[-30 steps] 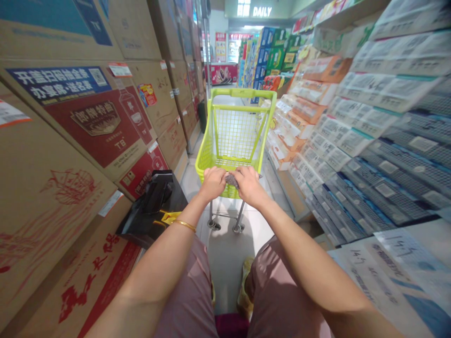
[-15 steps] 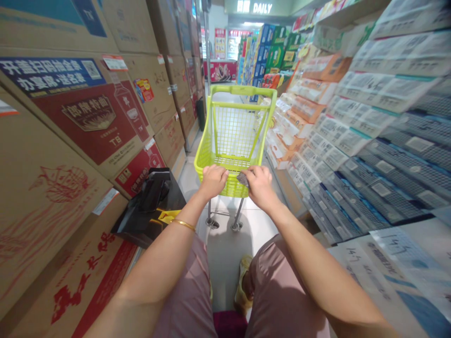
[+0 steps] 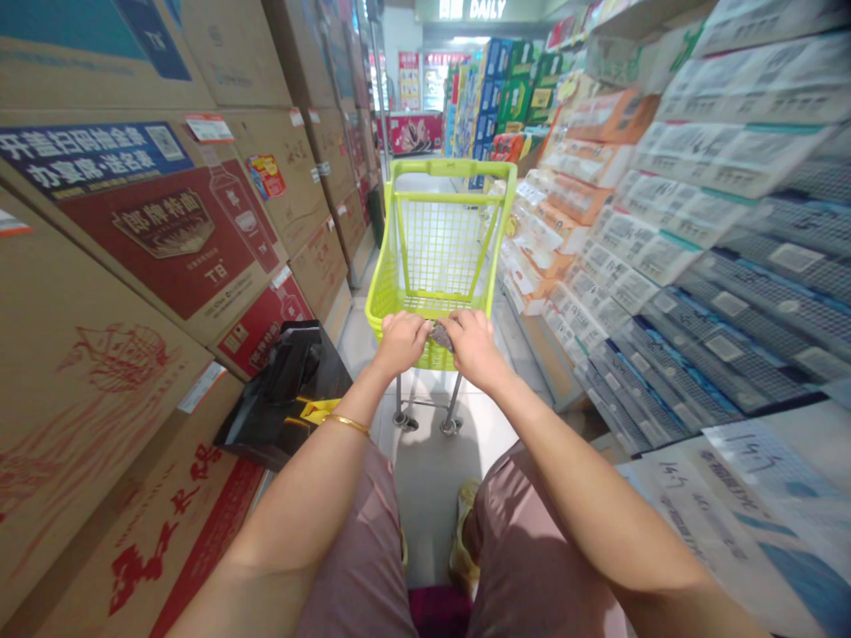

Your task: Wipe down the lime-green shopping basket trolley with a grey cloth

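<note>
A lime-green plastic shopping cart [image 3: 382,288] on metal legs with small wheels stands right in front of me, its near side toward my knees. My left hand [image 3: 402,343] is closed over the left part of the cart's near rim. A small crumpled grey cloth [image 3: 442,336] is pinched in the fingers of my right hand [image 3: 475,347], pressed against the same rim just beside my left fingertips. Whether the left fingers touch the cloth I cannot tell. The mesh basket's far panel rises behind both hands.
Stacked cardboard cartons [image 3: 166,221] wall the left side, with a black bag [image 3: 285,390] leaning at their foot. Packs of tissue paper [image 3: 718,195] are piled high on the right. Between them runs a narrow tiled aisle toward green and blue boxes [image 3: 522,97].
My right hand slid right along the rim with the cloth, away from the left hand, then came back left beside it. The left hand stayed on the rim.
</note>
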`<state>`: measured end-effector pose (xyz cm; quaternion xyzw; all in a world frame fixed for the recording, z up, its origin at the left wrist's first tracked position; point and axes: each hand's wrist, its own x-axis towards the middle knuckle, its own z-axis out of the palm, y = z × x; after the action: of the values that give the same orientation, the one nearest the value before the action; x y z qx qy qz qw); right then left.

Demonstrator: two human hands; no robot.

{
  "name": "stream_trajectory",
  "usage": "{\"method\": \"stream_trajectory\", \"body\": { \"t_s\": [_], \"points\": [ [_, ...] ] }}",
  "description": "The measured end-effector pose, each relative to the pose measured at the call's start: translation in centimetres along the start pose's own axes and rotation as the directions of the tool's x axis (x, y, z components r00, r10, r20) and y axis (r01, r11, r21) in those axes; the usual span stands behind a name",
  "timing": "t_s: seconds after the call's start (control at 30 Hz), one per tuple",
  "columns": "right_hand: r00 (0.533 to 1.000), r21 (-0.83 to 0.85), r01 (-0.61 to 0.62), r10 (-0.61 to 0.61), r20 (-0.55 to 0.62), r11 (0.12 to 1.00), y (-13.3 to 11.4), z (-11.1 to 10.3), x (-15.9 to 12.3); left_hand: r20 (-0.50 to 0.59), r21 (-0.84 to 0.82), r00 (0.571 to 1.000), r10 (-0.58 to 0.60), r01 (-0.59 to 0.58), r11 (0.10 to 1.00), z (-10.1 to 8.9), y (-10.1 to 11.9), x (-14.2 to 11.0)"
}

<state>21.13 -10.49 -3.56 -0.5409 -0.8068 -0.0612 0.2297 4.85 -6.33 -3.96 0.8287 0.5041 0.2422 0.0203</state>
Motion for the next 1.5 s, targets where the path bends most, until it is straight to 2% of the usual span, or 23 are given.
{"method": "stream_trajectory", "body": {
  "t_s": [0.13, 0.23, 0.3, 0.4, 0.5, 0.57, 0.63, 0.73, 0.9, 1.0, 1.2, 1.33, 1.4, 1.43, 1.5],
  "points": [
    [0.998, 0.014, -0.046, 0.047, -0.047, 0.999, 2.3, -1.3, -1.5, -0.001, -0.012, 1.0, -0.013, 0.013, 1.0, 0.2, 0.0, 0.1],
    [0.995, 0.032, -0.065, 0.068, -0.077, 0.997, 2.9, -1.8, -2.1, -0.009, -0.021, 1.0, -0.025, 0.024, 0.999, 0.3, 0.1, 0.1],
    [0.993, 0.01, -0.083, 0.083, -0.081, 0.997, 2.2, -1.6, -2.1, -0.021, -0.017, 0.999, -0.03, 0.03, 0.999, 0.4, 0.2, 0.1],
    [0.996, -0.031, -0.078, 0.076, -0.049, 0.996, -0.1, -0.8, -1.3, -0.033, -0.005, 0.999, -0.043, 0.043, 0.999, 0.5, 0.5, 0.0],
    [0.998, -0.038, -0.063, 0.063, -0.007, 0.997, -2.5, 0.1, -0.2, -0.019, -0.016, 0.999, -0.034, 0.034, 0.999, 0.4, 0.6, -0.1],
    [0.997, -0.034, -0.08, 0.08, 0.001, 0.996, -3.2, 0.4, 0.5, 0.0, -0.024, 1.0, -0.027, 0.027, 0.999, 0.2, 0.5, -0.1],
    [0.998, -0.026, -0.056, 0.057, 0.02, 0.998, -2.9, 0.5, 0.8, 0.007, -0.02, 0.999, -0.037, 0.037, 0.999, 0.0, 0.3, -0.1],
    [0.999, -0.016, 0.001, 0.0, 0.051, 1.0, -1.2, 0.0, 0.7, -0.007, -0.014, 0.999, -0.054, 0.053, 0.998, -0.1, -0.1, 0.2],
    [1.0, 0.01, -0.002, 0.001, 0.031, 1.0, 1.3, -1.4, -0.2, -0.032, -0.038, 0.996, -0.079, 0.078, 0.996, -0.2, -1.1, 0.6],
    [0.999, 0.037, 0.024, -0.025, 0.024, 0.999, 1.0, -1.7, -0.5, -0.04, -0.05, 0.995, -0.095, 0.093, 0.994, -0.4, -1.9, 0.7],
    [0.999, 0.07, 0.03, -0.031, 0.01, 0.997, -1.3, -1.3, 0.0, -0.041, -0.066, 0.994, -0.098, 0.095, 0.993, -1.1, -3.4, 0.8],
    [0.999, 0.039, -0.039, 0.038, 0.015, 0.998, -2.4, -0.9, 0.1, -0.094, 0.007, 0.993, -0.075, 0.076, 0.997, -1.2, -1.9, 0.5],
    [0.998, 0.032, -0.07, 0.07, 0.004, 0.997, -2.8, -0.7, 0.1, -0.118, 0.044, 0.993, -0.011, 0.016, 0.999, -0.9, -0.4, 0.1],
    [0.997, 0.033, -0.08, 0.08, -0.004, 0.996, -2.9, -0.6, 0.0, -0.089, 0.036, 0.996, 0.031, -0.028, 0.999, -0.7, 0.3, -0.1],
    [0.997, 0.045, -0.076, 0.077, -0.02, 0.996, -2.9, -0.4, -0.1, -0.069, 0.005, 0.998, -0.009, 0.01, 1.0, -0.3, 1.2, -0.4]
  ]
}}
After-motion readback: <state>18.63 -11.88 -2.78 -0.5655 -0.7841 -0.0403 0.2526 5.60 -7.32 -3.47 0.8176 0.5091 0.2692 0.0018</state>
